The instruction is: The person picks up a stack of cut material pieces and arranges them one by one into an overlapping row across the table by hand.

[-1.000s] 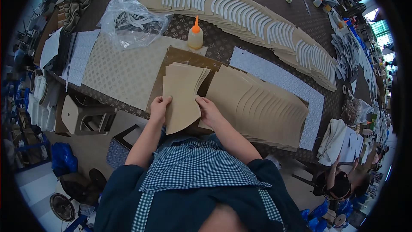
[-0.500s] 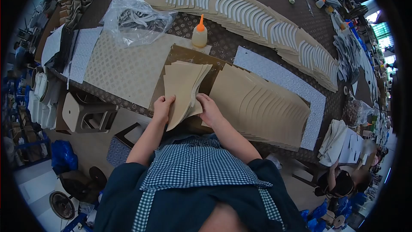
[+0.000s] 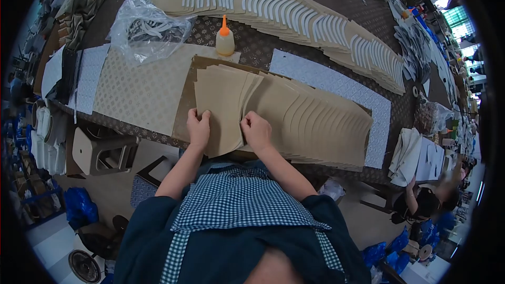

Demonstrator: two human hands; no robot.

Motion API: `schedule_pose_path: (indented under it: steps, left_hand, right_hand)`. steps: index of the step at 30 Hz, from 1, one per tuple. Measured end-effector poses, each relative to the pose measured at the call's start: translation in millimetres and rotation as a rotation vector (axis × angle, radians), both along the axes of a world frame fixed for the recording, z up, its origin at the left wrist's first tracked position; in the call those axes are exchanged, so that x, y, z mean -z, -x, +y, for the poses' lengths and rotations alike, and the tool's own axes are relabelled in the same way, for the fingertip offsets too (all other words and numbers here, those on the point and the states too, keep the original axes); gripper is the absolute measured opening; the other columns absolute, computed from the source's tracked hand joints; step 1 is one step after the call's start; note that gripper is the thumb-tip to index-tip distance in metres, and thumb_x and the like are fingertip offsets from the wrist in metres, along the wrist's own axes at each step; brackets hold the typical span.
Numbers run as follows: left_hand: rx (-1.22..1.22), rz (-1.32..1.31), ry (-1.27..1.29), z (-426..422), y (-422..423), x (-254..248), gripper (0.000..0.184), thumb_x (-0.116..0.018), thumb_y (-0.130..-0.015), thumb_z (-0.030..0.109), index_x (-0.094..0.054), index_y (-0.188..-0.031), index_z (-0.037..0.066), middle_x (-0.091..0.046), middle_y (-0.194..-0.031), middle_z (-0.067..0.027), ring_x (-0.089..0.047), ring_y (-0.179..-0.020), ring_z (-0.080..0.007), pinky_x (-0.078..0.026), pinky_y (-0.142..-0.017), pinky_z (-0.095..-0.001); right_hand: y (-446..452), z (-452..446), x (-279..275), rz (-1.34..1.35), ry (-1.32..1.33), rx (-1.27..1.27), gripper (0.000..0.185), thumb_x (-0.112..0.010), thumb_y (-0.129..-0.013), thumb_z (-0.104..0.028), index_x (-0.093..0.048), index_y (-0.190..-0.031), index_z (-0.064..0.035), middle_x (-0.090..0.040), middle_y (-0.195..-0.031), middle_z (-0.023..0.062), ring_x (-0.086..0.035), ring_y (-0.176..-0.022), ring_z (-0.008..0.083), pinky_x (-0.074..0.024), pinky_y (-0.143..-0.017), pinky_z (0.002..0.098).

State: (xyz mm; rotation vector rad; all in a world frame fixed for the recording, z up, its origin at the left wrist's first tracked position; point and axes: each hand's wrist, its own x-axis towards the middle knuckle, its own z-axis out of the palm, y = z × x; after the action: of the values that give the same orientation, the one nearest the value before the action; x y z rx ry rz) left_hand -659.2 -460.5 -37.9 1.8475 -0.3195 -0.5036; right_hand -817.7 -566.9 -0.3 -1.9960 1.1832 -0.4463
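Observation:
A small stack of tan curved pieces (image 3: 220, 102) lies in front of me on a brown board (image 3: 184, 100). My left hand (image 3: 198, 126) pinches the stack's left edge. At its right edge my right hand (image 3: 256, 129) has its fingers closed on the pieces. Directly to the right, a fanned row of tan pieces (image 3: 321, 121) overlaps like shingles, now close against the stack. Beyond the board stands a glue bottle (image 3: 225, 39) with an orange tip, upright.
Tan pieces with white curved strips (image 3: 279, 8) arc across the table's far side. A clear plastic bag (image 3: 150, 29) holds grey strips at the back left. A stool (image 3: 102, 150) stands left below the table. Another person (image 3: 418, 200) is at the lower right.
The stack has flattened and spread between my hands, closing the gap to the fanned row. My right hand has curled at its right edge. The whole view has shifted slightly.

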Motion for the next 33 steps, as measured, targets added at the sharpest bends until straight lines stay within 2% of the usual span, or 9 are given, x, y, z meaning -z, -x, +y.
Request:
schedule_pose_path:
  steps: [7, 10, 15, 19, 21, 33]
  left_hand:
    - [0.154, 0.003, 0.057, -31, 30, -18, 0.029, -0.064, -0.085, 0.015, -0.053, -0.105, -0.003, -0.064, -0.094, -0.0127, -0.061, -0.084, -0.0183, -0.049, -0.077, -0.0312]
    - [0.184, -0.007, -0.031, -38, 32, -18, 0.029, -0.064, -0.085, 0.015, -0.053, -0.104, -0.004, -0.064, -0.094, -0.0124, -0.061, -0.084, -0.0175, -0.048, -0.076, -0.0307]
    - [0.08, 0.024, 0.018, -34, 28, -1, 0.028, -0.064, -0.084, 0.013, -0.053, -0.104, -0.004, -0.063, -0.095, -0.0124, -0.06, -0.083, -0.0167, -0.048, -0.076, -0.0305]
    - [0.006, 0.013, 0.084, -33, 28, -5, 0.027, -0.063, -0.085, 0.012, -0.052, -0.105, -0.003, -0.063, -0.095, -0.0123, -0.06, -0.084, -0.0169, -0.048, -0.077, -0.0307]
    - [-0.007, -0.047, 0.037, -32, 32, -1, 0.027, -0.062, -0.085, 0.011, -0.052, -0.105, -0.003, -0.063, -0.095, -0.0121, -0.06, -0.085, -0.0171, -0.048, -0.077, -0.0307]
    - [0.024, 0.085, 0.151, -34, 46, 0, 0.028, -0.06, -0.088, 0.011, -0.049, -0.109, -0.003, -0.061, -0.1, -0.0109, -0.058, -0.09, -0.0162, -0.047, -0.081, -0.0295]
  right_hand:
    - [41, -16, 3, 0.053, 0.081, 0.105, 0.012, -0.062, -0.079, -0.019, -0.06, -0.078, -0.0076, -0.064, -0.071, 0.011, -0.063, -0.068, 0.0311, -0.0474, -0.059, 0.0406]
    - [43, -15, 2, 0.084, 0.165, 0.095, 0.012, -0.062, -0.08, -0.019, -0.058, -0.078, -0.0079, -0.064, -0.072, 0.011, -0.063, -0.068, 0.0318, -0.0476, -0.059, 0.0409]
    - [31, -21, -6, 0.064, 0.265, 0.053, 0.012, -0.061, -0.081, -0.018, -0.057, -0.077, -0.0078, -0.064, -0.072, 0.012, -0.062, -0.069, 0.033, -0.048, -0.061, 0.0427]
    - [24, -24, 1, 0.057, 0.105, 0.106, 0.013, -0.06, -0.081, -0.019, -0.058, -0.078, -0.007, -0.065, -0.074, 0.0132, -0.063, -0.071, 0.0346, -0.0481, -0.063, 0.0444]
    - [24, -26, 7, 0.078, 0.023, 0.14, 0.013, -0.06, -0.081, -0.02, -0.06, -0.079, -0.0067, -0.065, -0.075, 0.0139, -0.063, -0.072, 0.0353, -0.0482, -0.064, 0.0449]
    - [51, -22, 19, 0.052, -0.028, 0.27, 0.017, -0.061, -0.081, -0.023, -0.062, -0.079, -0.0066, -0.065, -0.073, 0.0132, -0.064, -0.071, 0.033, -0.0481, -0.063, 0.0424]
